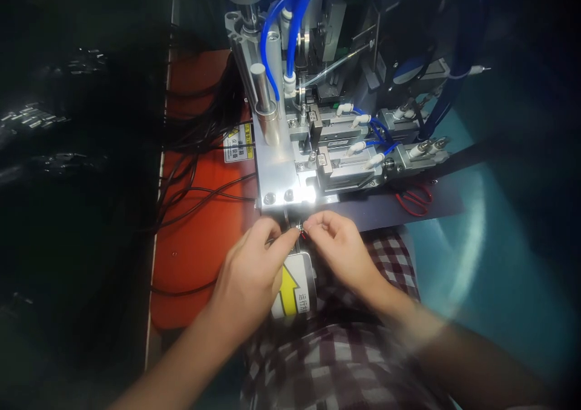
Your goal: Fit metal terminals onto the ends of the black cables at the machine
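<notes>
Just in front of the machine's near edge, my two hands meet fingertip to fingertip. My left hand (249, 268) is closed in a pinch, its thumb against one side of a small metallic part with a bit of red wire (301, 230). From the other side, the thumb and forefinger of my right hand (341, 245) close on the same small part. Its exact kind is too small to make out. Right below my fingers is a white rounded housing (300, 289) with a yellow arrow, partly covered by my left hand.
Above my hands stands a metal machine plate (276, 177) with a vertical steel post (267, 117). Pneumatic cylinders (347, 171) with blue tubes (293, 41) fill the right. Black cables (195, 120) cross an orange surface (195, 253) at left. Red-handled scissors (414, 201) lie at right.
</notes>
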Demonstrator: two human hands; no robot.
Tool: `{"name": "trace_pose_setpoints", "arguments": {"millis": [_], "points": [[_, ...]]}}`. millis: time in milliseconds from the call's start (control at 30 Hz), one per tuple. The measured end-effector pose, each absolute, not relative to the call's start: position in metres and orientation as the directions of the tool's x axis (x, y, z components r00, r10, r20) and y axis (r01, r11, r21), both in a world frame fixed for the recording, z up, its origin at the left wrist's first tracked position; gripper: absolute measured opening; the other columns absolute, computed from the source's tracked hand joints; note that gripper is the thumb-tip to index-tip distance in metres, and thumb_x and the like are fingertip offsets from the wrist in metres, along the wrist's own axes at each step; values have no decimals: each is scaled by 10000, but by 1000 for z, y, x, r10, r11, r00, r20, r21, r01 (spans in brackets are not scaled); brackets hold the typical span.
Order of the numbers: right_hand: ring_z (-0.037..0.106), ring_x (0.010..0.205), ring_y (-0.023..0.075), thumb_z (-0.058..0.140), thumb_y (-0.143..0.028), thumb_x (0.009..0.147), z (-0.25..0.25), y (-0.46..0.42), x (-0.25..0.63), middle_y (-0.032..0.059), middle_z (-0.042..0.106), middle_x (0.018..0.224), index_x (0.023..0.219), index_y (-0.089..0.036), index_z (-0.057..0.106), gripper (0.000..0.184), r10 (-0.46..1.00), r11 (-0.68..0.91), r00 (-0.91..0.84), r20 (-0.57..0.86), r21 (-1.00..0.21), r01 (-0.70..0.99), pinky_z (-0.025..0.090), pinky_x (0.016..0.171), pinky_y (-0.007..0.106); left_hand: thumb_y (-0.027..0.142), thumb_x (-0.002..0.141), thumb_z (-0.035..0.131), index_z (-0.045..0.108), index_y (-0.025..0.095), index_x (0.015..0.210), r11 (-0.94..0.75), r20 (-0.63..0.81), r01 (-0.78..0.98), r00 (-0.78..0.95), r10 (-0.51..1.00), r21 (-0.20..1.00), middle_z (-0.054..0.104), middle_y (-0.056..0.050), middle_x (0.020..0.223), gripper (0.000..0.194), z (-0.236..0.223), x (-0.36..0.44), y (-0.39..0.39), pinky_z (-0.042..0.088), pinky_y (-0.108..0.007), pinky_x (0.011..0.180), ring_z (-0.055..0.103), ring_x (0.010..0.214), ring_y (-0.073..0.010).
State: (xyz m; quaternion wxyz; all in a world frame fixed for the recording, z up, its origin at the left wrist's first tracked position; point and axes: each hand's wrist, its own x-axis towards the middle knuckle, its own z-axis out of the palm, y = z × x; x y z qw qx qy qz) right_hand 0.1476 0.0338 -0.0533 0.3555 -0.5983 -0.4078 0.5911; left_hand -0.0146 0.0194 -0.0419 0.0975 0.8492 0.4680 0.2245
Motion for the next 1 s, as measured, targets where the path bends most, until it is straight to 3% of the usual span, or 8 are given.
{"name": "trace_pose_setpoints", "arguments": {"millis": [133, 267, 600, 667, 733, 833, 933, 1000], "points": [[245, 436, 62, 603, -299, 775, -51, 39, 146, -88, 344, 481, 634, -179, 507, 208, 820, -572, -118, -560, -808, -137, 157, 418, 226, 14, 836, 428, 646, 127, 1085, -538, 284, 755, 459, 842, 374, 544, -61, 832, 350, -41, -15, 20, 506, -230, 582, 556, 718, -145], [205, 437, 37, 658, -318, 746, -58, 39, 153, -83, 354, 527, 574, -166, 467, 299, 777, -629, -224, -588, -735, -253, 116, 427, 231, 19, 839, 441, 656, 130, 1081, -532, 275, 756, 456, 846, 382, 544, -59, 833, 342, -41, -15, 19, 504, -229, 581, 557, 707, -143], [331, 402, 67, 650, -377, 768, -56, 15, 147, -75, 413, 468, 713, -161, 589, 231, 833, -552, -103, -544, -828, -93, 238, 388, 213, 34, 859, 458, 679, 105, 1047, -518, 282, 750, 436, 855, 410, 530, -59, 824, 299, -40, -14, 19, 489, -219, 564, 542, 672, -131], [369, 427, 75, 629, -310, 785, -57, 15, 145, -52, 461, 510, 692, -162, 594, 178, 911, -413, 1, -413, -911, 6, 285, 404, 220, 35, 862, 455, 681, 104, 1034, -517, 288, 752, 431, 855, 409, 526, -57, 820, 293, -40, -14, 19, 485, -216, 560, 540, 673, -131], [426, 478, 87, 606, -224, 798, -58, 15, 146, -21, 521, 584, 684, -161, 606, 131, 986, -168, 53, -160, -966, 197, 339, 450, 231, 36, 864, 452, 681, 106, 1033, -516, 291, 753, 428, 856, 409, 524, -55, 821, 293, -40, -14, 19, 478, -211, 554, 538, 675, -129], [462, 541, 97, 568, -133, 814, -56, 18, 152, -4, 535, 635, 692, -157, 618, 134, 985, 171, -45, 168, -884, 435, 375, 523, 244, 42, 869, 449, 680, 104, 1033, -522, 293, 749, 434, 852, 407, 525, -56, 825, 290, -39, -13, 19, 479, -210, 558, 541, 684, -131], [452, 552, 96, 553, -107, 813, -54, 22, 154, -10, 510, 626, 693, -153, 608, 140, 963, 269, -103, 251, -835, 479, 371, 540, 245, 41, 870, 447, 681, 97, 1033, -524, 294, 750, 436, 851, 404, 528, -59, 824, 291, -39, -13, 20, 479, -212, 562, 543, 691, -134], [449, 556, 95, 563, -116, 791, -53, 26, 154, -13, 504, 631, 676, -155, 594, 125, 984, 177, -69, 163, -890, 419, 364, 526, 237, 35, 866, 450, 682, 93, 1033, -524, 293, 749, 436, 851, 406, 529, -61, 824, 292, -39, -13, 20, 475, -213, 561, 542, 691, -135]]}}
